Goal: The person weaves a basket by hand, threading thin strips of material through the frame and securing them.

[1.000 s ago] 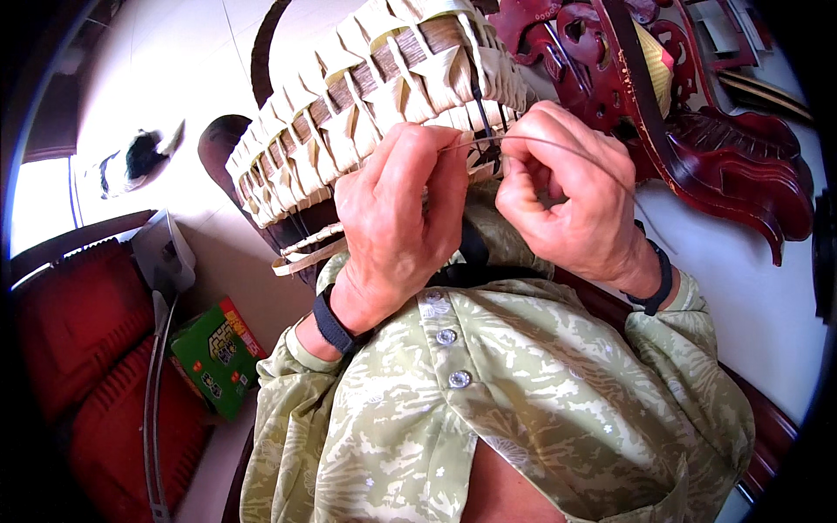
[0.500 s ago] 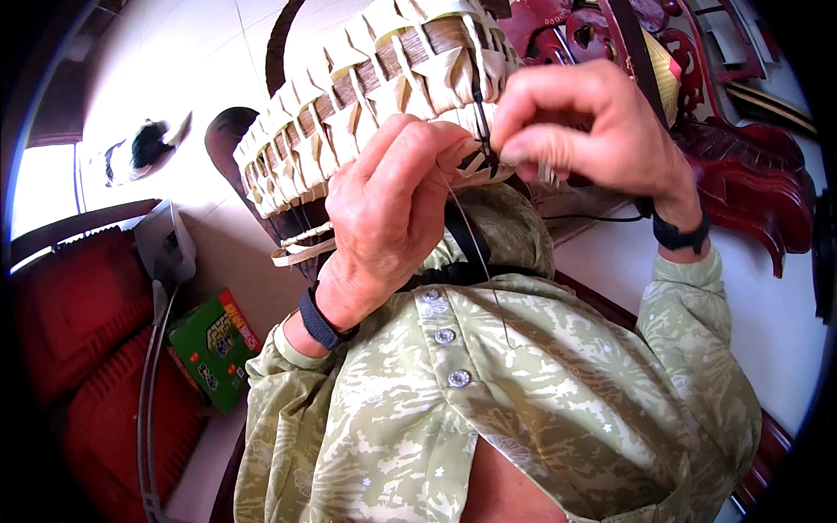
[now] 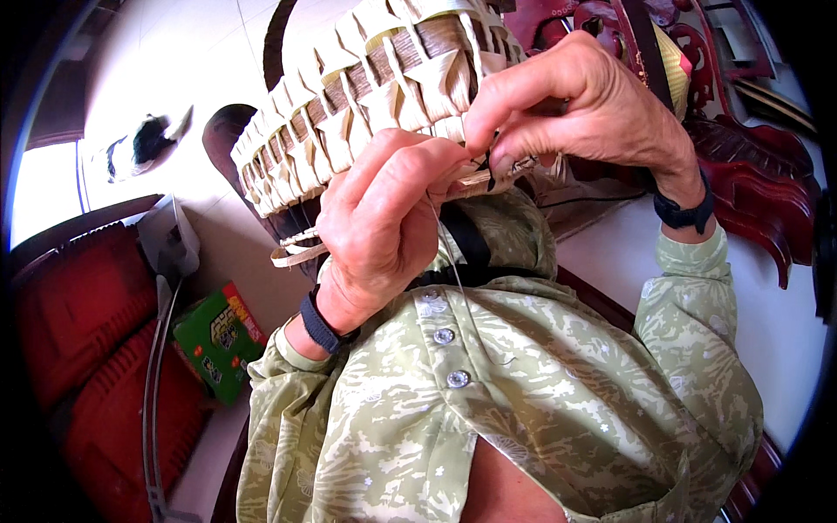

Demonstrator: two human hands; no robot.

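Observation:
My left hand (image 3: 379, 228) is closed, its fingertips pinching a thin brown strand (image 3: 449, 244) that hangs down over my patterned green shirt. My right hand (image 3: 593, 109) is bent over the lower edge of a woven work of pale strips (image 3: 331, 122) wound around a brown band, its thumb and forefinger at a dark tie (image 3: 492, 179) beside my left fingertips. What exactly the right fingertips grip is too small and partly hidden to make out. A loose pale strip (image 3: 288, 257) loops out to the left of my left hand.
A red seat (image 3: 87, 309) stands at left, with a green printed box (image 3: 218, 344) and a long grey metal strip (image 3: 153, 418) beside it. Carved dark-red furniture (image 3: 750, 187) is at right. A black-and-white object (image 3: 144, 144), unclear, lies on the tiled floor beyond.
The thin strand, earlier stretched between both hands, now hangs from my left fingers. My right hand has moved up to the weave's edge, and my left hand slightly toward the left.

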